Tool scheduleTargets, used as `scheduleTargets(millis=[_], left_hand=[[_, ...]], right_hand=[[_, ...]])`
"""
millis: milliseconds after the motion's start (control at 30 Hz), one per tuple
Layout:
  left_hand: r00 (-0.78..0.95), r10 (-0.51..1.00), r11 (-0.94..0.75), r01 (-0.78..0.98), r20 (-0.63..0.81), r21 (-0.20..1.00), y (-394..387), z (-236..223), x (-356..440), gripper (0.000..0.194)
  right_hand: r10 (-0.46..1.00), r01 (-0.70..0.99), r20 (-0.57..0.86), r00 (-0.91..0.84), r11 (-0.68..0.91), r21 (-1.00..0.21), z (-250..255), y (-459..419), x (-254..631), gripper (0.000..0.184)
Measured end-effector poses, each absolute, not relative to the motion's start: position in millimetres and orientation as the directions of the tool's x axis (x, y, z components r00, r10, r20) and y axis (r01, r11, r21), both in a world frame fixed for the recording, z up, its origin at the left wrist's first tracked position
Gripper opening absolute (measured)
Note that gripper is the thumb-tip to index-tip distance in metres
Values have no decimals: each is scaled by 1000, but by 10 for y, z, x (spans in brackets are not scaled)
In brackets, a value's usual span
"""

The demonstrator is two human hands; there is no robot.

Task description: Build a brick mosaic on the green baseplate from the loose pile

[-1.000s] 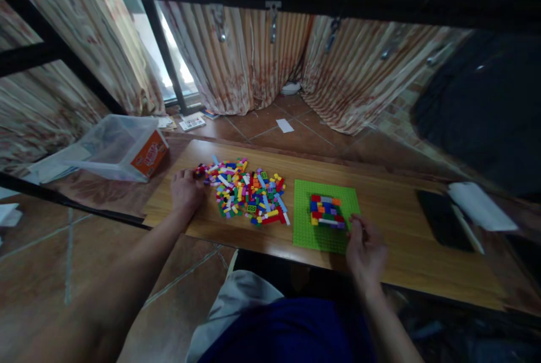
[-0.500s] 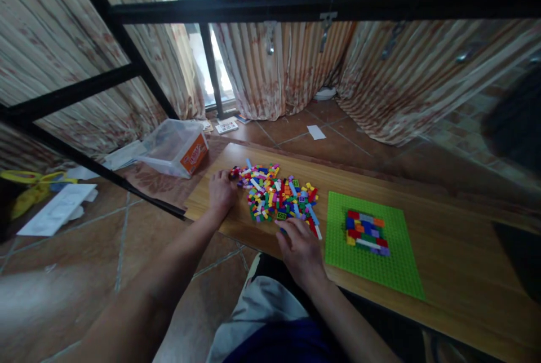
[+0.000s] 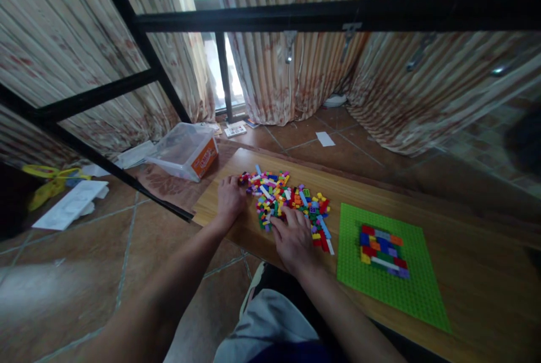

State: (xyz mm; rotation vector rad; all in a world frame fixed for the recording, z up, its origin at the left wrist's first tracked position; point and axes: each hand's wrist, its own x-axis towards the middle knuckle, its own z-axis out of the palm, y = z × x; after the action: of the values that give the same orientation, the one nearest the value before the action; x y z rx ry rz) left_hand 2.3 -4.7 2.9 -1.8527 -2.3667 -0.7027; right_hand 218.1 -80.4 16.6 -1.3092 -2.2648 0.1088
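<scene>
Striped curtains (image 3: 266,70) are hung behind a black metal frame (image 3: 296,18), and a tiled floor (image 3: 101,273) is seen below. Beyond the far left corner of the wooden tabletop (image 3: 473,250), a clear plastic box (image 3: 177,150) with an orange label (image 3: 204,159) is placed. Toward the tabletop's left end, a pile of loose bricks (image 3: 291,197) is spread in many colours. To its right, a green baseplate (image 3: 416,304) is laid flat, its near side brought close to the tabletop's near edge. Around the middle of the baseplate, a small block of joined bricks (image 3: 382,250) is carried — red, blue, orange, yellow, white and purple among them.

The left hand (image 3: 231,197) is rested at the pile's left edge, fingers curled toward dark pieces; whether one is gripped cannot be told. The right hand (image 3: 295,239) is held at the pile's near side, thumb and fingers slightly parted over the bricks — whether anything is pinched cannot be told.
</scene>
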Motion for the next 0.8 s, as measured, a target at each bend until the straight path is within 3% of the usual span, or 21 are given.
scheduleTargets(millis=[467,800], left_hand=[[-270,904,161,933,331,321,-48,2,13,31],[-279,906,175,931,318,319,-65,61,43,27]], right_hand=[[859,834,441,-259,430,-347,172,-711,2670,25],[827,806,372,-422,530,-264,206,-553,2230,27]])
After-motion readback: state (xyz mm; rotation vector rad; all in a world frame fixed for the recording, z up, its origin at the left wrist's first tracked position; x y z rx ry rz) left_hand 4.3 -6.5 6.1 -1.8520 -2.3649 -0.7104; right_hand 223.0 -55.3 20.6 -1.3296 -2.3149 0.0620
